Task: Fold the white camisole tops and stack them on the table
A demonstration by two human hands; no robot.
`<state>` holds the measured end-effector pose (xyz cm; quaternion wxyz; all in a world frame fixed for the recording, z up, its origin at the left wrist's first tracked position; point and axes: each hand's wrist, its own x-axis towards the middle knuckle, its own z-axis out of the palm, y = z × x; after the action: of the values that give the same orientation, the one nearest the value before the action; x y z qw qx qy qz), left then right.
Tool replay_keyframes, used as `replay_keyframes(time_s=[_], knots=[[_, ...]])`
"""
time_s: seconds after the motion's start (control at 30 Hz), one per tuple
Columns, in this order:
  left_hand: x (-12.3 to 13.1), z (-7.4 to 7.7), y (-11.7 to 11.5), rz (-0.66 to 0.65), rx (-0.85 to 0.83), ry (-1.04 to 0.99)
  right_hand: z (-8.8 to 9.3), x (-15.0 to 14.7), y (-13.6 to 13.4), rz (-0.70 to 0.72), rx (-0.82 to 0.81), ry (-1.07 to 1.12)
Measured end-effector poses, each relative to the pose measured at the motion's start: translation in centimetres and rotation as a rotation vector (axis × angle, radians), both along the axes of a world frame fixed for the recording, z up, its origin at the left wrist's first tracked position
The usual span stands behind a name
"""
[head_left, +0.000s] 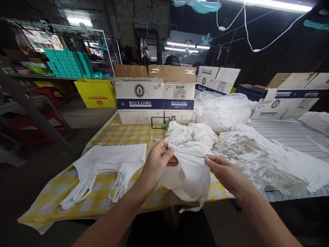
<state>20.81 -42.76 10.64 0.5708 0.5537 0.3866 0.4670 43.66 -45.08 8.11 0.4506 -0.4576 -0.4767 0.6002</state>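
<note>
Between my two hands a white camisole top (pixel 193 173) hangs in loose folds over the table's front edge, one thin strap dangling below. My left hand (pixel 161 156) pinches its upper left side between thumb and fingers. At its right edge my right hand (pixel 223 168) is closed on the fabric. To the left lie white strappy tops (pixel 110 159), stacked flat with their straps toward me. Just beyond my hands is a crumpled heap of white garments (pixel 190 132). A larger pile of white garments (pixel 257 154) spreads to the right.
A yellow checked cloth (pixel 102 133) covers the table. Behind stand a white and blue carton (pixel 154 99), a filled clear plastic bag (pixel 222 108) and another open carton (pixel 290 96). A black wire stand (pixel 159 122) sits before the carton. Turquoise boxes (pixel 66 63) are stacked at the far left.
</note>
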Motion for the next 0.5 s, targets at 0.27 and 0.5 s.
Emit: replay_keyframes(time_s=[0.27, 0.5], knots=[[-0.8, 1.1, -0.1, 0.123, 0.403, 0.379, 4.9, -0.6, 0.9, 0.248, -0.056, -0.008], [1.4, -0.9, 1.0, -0.718, 0.048, 0.018, 9.0, -1.8, 0.8, 0.613, 0.089, -0.22]])
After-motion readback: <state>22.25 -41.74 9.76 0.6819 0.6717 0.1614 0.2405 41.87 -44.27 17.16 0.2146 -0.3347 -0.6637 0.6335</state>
